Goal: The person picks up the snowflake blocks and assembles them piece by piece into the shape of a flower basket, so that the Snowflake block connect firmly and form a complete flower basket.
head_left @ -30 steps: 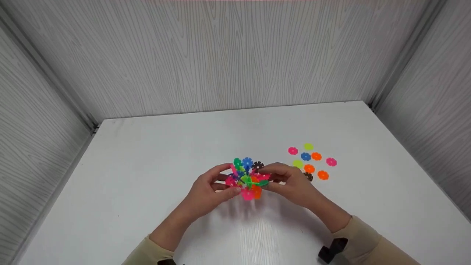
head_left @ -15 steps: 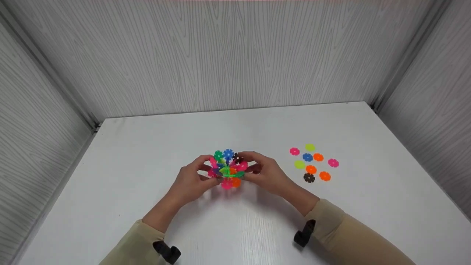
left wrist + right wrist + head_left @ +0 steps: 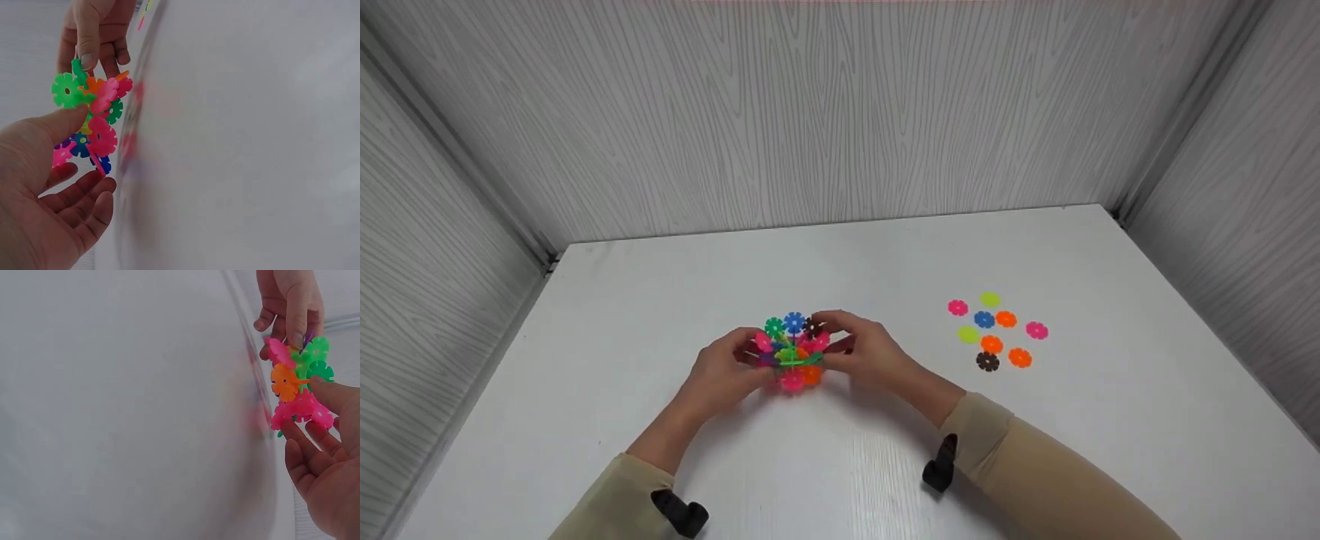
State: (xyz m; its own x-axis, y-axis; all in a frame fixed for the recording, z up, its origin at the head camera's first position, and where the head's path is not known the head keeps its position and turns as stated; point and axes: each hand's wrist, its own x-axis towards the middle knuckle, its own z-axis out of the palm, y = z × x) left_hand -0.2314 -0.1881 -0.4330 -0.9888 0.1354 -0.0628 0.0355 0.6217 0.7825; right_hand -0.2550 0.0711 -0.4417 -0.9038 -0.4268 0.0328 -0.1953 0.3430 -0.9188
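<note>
Between both hands is a ball-like cluster of interlocked plastic snowflake discs (image 3: 793, 354) in pink, green, blue, orange and black. My left hand (image 3: 727, 377) grips its left side, thumb in front and fingers behind. On the opposite side my right hand (image 3: 870, 354) holds it, thumb at a green disc and fingertips at the black one. The left wrist view shows the left thumb over a bright green disc (image 3: 66, 91), with pink discs (image 3: 102, 136) facing the table. In the right wrist view an orange disc (image 3: 285, 382) sticks out beside the right thumb.
To the right, several loose snowflake discs lie flat on the white table (image 3: 660, 300), among them a blue one (image 3: 985, 319), a black one (image 3: 988, 361) and a pink one (image 3: 1037, 330). Wood-grain panels (image 3: 840, 112) stand at the back and both sides.
Both hands have carried the disc cluster leftward across the table, away from the loose discs, keeping their hold. The black loose disc, partly covered by the right hand earlier, now shows fully.
</note>
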